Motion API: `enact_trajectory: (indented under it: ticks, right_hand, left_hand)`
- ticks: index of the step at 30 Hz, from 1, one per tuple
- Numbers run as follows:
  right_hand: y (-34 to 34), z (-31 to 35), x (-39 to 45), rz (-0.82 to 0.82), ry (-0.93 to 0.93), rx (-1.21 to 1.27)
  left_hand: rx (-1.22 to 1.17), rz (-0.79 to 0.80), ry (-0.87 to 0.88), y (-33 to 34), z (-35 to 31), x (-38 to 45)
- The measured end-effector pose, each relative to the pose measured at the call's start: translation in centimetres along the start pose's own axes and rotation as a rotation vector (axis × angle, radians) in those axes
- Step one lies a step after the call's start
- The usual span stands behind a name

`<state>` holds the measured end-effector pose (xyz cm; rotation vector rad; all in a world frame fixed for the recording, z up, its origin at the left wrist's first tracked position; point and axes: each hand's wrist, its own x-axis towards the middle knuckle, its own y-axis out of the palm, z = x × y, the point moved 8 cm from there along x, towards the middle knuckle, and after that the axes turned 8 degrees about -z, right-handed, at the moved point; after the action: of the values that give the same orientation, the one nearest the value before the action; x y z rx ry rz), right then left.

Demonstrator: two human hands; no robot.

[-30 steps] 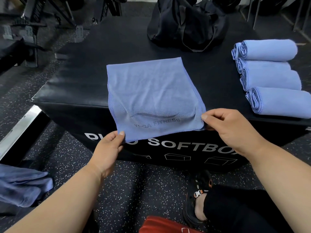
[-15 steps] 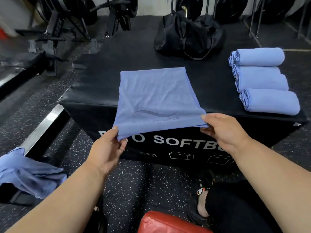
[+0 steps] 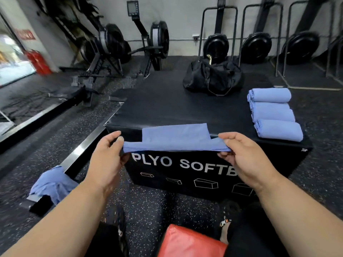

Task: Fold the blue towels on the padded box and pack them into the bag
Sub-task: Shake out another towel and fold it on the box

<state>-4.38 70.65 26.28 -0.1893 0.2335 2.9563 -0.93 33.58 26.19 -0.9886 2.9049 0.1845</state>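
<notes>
Padded box (image 3: pixel 167 108) under towels (image 3: pixel 274 114), bag (image 3: pixel 213 78)

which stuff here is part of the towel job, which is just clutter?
Job:
- blue towel, left hand and right hand each pinching an end
- folded towels
- black bag
- padded box
- crumpled blue cloth on the floor, probably

Clutter:
- rowing machines
- red pad

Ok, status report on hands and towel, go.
Left hand and right hand each pinch a near corner of the blue towel, lifted at the box edge. Bag path unobstructed.
</notes>
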Motion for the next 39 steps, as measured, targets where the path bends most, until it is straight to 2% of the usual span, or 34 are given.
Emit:
enact_trajectory:
  ticks: [4,7,12,18,23,31,39]
  right_hand:
    - [0.5,3.0,-3.9,-0.025,-0.060,-0.024]
    - [1.0,3.4,-5.7,-0.028,-0.001,-0.112]
    - [2.5,5.3,-8.8,0.102,0.016,-0.090]
    - [5.8,8.2,-12.9,0.322,-0.074,-0.053]
    - [9.1,8.5,-15.6,0.450,-0.050,-0.025]
    - [12.0,6.8,-17.4,0.456,0.086,0.043]
    - [12.3,5.6,-17.4,0.426,0.209,0.159]
  left_hand:
    - [-0.040,-0.029,0.030,-2.5,-4.1,-2.0]
    - [0.012,-0.014,0.006,-3.6,-5.3,-3.5]
    - [0.113,0.053,0.027,-4.6,-7.0,-6.8]
    - [0.179,0.224,0.228,-3.9,-11.3,-11.1]
    - [0.248,0.387,0.369,-1.6,-13.2,-13.9]
    - [0.079,0.481,0.221,0.5,-10.7,-15.8]
    - [0.065,0.462,0.205,0.0,-9.5,-15.2]
